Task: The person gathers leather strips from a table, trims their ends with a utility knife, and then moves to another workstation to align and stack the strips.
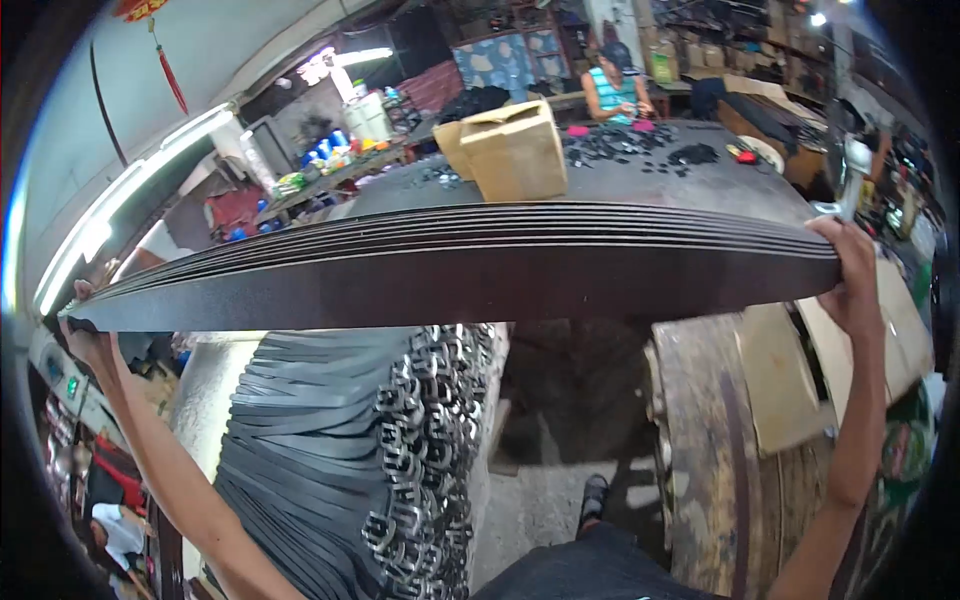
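**You hold a long stack at both ends**

Down by your legs lies a heap of dark belts [300, 440] with shiny buckles [430, 430]. Above it you hold a stack of long dark strips [470, 270] flat in the air. Your left hand [82, 335] has its fingers closed on the left end. Your right hand [850, 275] has its fingers curled over the right end. Behind the stack is a dark worktop [640, 185] with a brown box [512, 150] and little black bits [610, 145]. A person [612, 85] sits at its far side.

light: bright tube lamps [95, 225] left | fisheye bend, dark corners
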Available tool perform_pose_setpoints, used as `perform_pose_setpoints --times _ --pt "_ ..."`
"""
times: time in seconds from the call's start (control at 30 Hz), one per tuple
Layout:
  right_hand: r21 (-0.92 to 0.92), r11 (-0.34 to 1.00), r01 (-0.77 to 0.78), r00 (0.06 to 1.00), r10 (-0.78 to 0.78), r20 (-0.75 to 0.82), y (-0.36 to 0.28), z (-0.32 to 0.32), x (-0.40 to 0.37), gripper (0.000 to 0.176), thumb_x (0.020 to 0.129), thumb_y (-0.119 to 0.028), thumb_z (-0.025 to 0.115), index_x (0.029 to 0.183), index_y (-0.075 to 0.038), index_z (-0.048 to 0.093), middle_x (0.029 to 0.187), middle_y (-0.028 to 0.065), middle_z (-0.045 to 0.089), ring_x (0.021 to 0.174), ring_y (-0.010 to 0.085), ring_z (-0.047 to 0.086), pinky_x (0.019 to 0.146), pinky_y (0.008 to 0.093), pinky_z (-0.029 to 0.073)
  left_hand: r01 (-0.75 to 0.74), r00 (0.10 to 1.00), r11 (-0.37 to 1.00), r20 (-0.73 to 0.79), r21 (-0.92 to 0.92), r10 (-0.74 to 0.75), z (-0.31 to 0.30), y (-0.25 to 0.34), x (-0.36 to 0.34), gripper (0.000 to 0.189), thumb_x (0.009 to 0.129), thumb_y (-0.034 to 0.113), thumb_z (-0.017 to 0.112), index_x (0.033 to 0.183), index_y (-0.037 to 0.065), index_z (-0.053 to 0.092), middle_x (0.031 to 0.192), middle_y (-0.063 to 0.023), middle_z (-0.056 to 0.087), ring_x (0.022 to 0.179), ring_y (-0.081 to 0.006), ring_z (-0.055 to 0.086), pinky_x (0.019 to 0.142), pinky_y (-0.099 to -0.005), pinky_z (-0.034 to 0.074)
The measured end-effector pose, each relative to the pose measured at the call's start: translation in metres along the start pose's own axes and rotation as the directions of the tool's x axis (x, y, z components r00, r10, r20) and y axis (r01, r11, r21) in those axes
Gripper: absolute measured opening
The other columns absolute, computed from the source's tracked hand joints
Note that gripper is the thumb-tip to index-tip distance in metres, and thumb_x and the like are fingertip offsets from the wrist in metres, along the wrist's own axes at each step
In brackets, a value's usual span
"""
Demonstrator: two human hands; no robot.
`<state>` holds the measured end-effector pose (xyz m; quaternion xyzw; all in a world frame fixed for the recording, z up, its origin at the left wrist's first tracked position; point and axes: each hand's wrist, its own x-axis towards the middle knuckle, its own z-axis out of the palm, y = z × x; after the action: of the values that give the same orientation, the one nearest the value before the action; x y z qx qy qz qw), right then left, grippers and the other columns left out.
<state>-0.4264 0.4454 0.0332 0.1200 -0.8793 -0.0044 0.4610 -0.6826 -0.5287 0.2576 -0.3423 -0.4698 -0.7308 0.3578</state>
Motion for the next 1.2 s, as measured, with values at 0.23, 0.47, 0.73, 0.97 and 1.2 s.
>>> perform_pose_setpoints --times 0.23,0.47,0.73,0.97,1.2 --pt "-0.050 0.998 -0.026 0.995 0.030 0.092 0.104 0.127 0.077 0.066 0.054 -0.004 0.077 0.117 -0.007 0.057 0.117 0.0123 0.061 0.115 0.0313 0.054 0.100 0.0399 0.039 -0.023 0.964 1.000 -0.266 0.011 0.025 0.025 -0.064 0.036 0.055 0.094 0.033 0.034 0.112 -0.017 0.049 0.112 -0.0267 0.055 0.103 -0.0343 0.057 0.096 -0.0441 0.047" --pt "0.070 0.997 -0.008 0.962 -0.012 0.273 0.146 0.245 0.095 0.060 0.053 -0.005 0.080 0.110 -0.005 0.060 0.109 0.0141 0.064 0.106 0.0334 0.058 0.094 0.0407 0.041 0.180 0.863 0.910 -0.504 0.374 0.036 0.124 -0.298 -0.024 0.057 0.101 0.046 0.020 0.118 -0.001 0.048 0.095 -0.0164 0.062 0.084 -0.0282 0.063 0.075 -0.0404 0.054" --pt "0.099 0.984 -0.150 0.851 0.078 0.519 0.186 0.390 0.098 0.039 0.060 -0.016 0.081 0.094 -0.004 0.065 0.084 0.0157 0.066 0.081 0.0346 0.062 0.072 0.0424 0.046 0.491 0.499 0.869 -0.798 -0.061 -0.338 0.122 -0.649 -0.111 0.064 0.099 0.055 0.032 0.128 0.000 0.049 0.128 -0.0127 0.054 0.114 -0.0283 0.052 0.100 -0.0406 0.040" --pt "-0.075 0.950 -0.304 0.619 0.257 0.742 0.211 0.506 0.077 0.042 0.056 -0.019 0.082 0.091 -0.003 0.066 0.081 0.0155 0.066 0.079 0.0356 0.062 0.071 0.0439 0.045 0.732 0.127 0.652 -0.900 -0.198 -0.416 0.152 -0.824 -0.197 0.087 0.093 0.065 0.036 0.135 -0.011 0.039 0.138 -0.0204 0.045 0.121 -0.0324 0.049 0.104 -0.0460 0.037" --pt "-0.073 0.930 -0.361 0.573 0.283 0.769 0.224 0.583 0.083 0.045 0.050 -0.020 0.086 0.082 0.000 0.063 0.073 0.0194 0.063 0.071 0.0390 0.061 0.067 0.0451 0.048 0.816 0.136 0.577 -0.956 -0.040 -0.259 0.107 -0.935 -0.234 0.081 0.094 0.062 0.038 0.121 -0.013 0.052 0.125 -0.0251 0.056 0.111 -0.0376 0.055 0.095 -0.0448 0.043"
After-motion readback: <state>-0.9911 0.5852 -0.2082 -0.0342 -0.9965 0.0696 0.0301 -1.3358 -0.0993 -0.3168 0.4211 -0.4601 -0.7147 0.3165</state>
